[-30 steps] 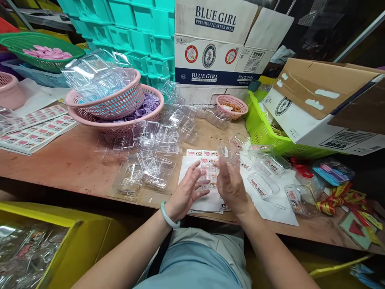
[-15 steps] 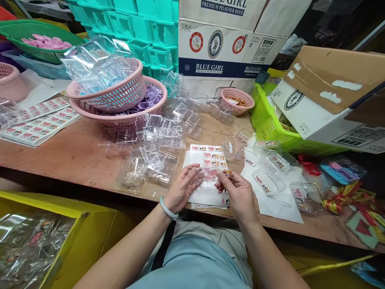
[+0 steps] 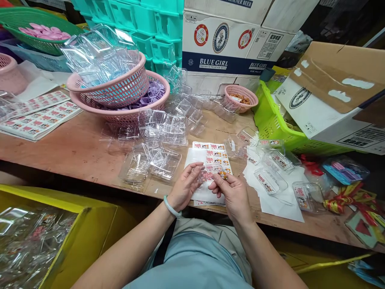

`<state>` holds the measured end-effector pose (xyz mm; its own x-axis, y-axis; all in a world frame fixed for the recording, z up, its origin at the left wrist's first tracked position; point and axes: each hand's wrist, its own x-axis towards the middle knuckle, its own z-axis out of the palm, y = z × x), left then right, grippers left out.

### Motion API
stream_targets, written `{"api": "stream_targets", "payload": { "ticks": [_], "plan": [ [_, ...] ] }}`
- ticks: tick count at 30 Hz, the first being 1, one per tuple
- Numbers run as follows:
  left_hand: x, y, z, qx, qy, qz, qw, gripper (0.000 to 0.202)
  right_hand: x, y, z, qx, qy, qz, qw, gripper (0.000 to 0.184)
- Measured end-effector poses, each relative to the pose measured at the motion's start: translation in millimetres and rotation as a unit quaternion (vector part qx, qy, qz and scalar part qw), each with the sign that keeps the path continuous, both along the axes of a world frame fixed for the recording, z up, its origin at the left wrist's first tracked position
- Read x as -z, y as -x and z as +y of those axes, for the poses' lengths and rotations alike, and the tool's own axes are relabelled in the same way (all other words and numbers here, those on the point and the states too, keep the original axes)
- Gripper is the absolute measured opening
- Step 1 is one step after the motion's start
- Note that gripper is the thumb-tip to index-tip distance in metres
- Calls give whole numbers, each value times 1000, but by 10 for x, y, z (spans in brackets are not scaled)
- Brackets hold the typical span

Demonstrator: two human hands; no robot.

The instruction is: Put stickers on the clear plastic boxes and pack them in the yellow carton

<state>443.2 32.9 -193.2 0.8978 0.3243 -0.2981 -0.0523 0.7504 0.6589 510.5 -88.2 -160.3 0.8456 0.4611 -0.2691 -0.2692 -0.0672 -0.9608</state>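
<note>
Clear plastic box (image 3: pixel 212 169), small and flat, is up over the wide brown wooden surface (image 3: pixel 69 150), above a white paper sheet of picture stickers (image 3: pixel 215 152). The left hand (image 3: pixel 184 186) has its grip on one end, and the right hand (image 3: pixel 234 196) has its grip on a little pink-lettered sticker (image 3: pixel 207 176) at the other end.

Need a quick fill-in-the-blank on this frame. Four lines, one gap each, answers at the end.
1. The clear case, above the sticker sheet, is between the left hand and the ____ hand.
2. The bracelet is on the ____ wrist.
3. The pink pieces at the picture's far left lie in a ____ basket.
4. The dark band on the upright white carton reads ____ in its largest letters.

Missing words: right; left; green; BLUE GIRL
</note>
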Motion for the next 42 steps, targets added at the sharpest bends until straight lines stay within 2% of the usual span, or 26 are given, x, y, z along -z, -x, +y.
{"api": "stream_targets", "payload": {
  "ticks": [7, 10, 13, 15, 18, 20, 21, 23, 24, 26, 27, 28, 29, 30, 31, 32, 33, 34, 36, 37, 39, 40, 41, 42],
  "plan": [
    [-20, -1, 11, -2, 4, -2, 1000, 33, 43, -18, 22, -7, 4, 2, 1000, 32],
    [-21, 5, -7, 1, -10, 0, 1000, 39, 37, -8, 38, -5, 21, -7, 1000, 34],
    [-22, -11, -33, -5, -40, 9, 999, 47, 46, -2, 19, -17, 62, -68, 996, 36],
    [-23, -30, -43, -16, -53, 18, 998, 47, 84, -34, -27, -7, 109, -178, 978, 34],
    [-44, -47, -41, -37, -62, 32, 997, 47, 171, -143, -121, 92, 161, -337, 923, 31],
    [-85, -46, -44, -40, -74, 28, 996, 45, 205, -208, -165, 146, 163, -375, 901, 53],
    [-116, -43, -52, -33, -80, 19, 996, 44, 204, -224, -177, 144, 159, -380, 900, 65],
    [-188, -33, -79, -5, -85, -6, 996, 43, 163, -229, -194, 73, 141, -371, 915, 78],
    [-222, -25, -94, 16, -84, -19, 996, 42, 130, -231, -213, 14, 127, -352, 927, 74],
    [-265, 4, -113, 72, -77, -41, 994, 44, 61, -271, -318, -91, 102, -293, 946, 54],
    [-267, 27, -112, 101, -81, -50, 990, 46, 35, -320, -423, -108, 93, -273, 951, 45],
    [-254, 56, -104, 127, -98, -54, 986, 50, 22, -390, -570, -85, 91, -268, 955, 41],
    [-226, 91, -90, 138, -132, -50, 980, 55, 24, -479, -758, -22, 100, -283, 954, 42],
    [-188, 128, -74, 130, -188, -39, 973, 57, 43, -584, -980, 70, 118, -317, 939, 46],
    [-141, 164, -58, 103, -261, -23, 959, 57, 80, -700, -1223, 178, 143, -354, 907, 51],
    [-89, 195, -45, 64, -342, -3, 938, 55, 133, -825, -1473, 266, 183, -394, 860, 60],
    [-35, 216, -38, 23, -416, 16, 909, 52, 198, -955, -1711, 324, 234, -433, 808, 70],
    [18, 225, -35, -12, -477, 33, 878, 49, 267, -1083, -1919, 355, 293, -460, 759, 76],
    [115, 205, -44, -42, -547, 57, 834, 49, 382, -1311, -2192, 358, 374, -498, 696, 79],
    [154, 181, -52, -43, -560, 69, 825, 51, 413, -1392, -2236, 354, 399, -514, 672, 78],
    [201, 124, -73, -38, -560, 88, 823, 56, 407, -1448, -2127, 353, 412, -558, 627, 75],
    [206, 99, -85, -37, -555, 90, 826, 57, 376, -1410, -1984, 344, 400, -586, 615, 72],
    [198, 79, -98, -40, -548, 87, 831, 57, 339, -1326, -1795, 316, 374, -612, 621, 68],
    [177, 66, -113, -50, -541, 82, 835, 57, 306, -1202, -1576, 264, 340, -636, 641, 65]
  ]
}}
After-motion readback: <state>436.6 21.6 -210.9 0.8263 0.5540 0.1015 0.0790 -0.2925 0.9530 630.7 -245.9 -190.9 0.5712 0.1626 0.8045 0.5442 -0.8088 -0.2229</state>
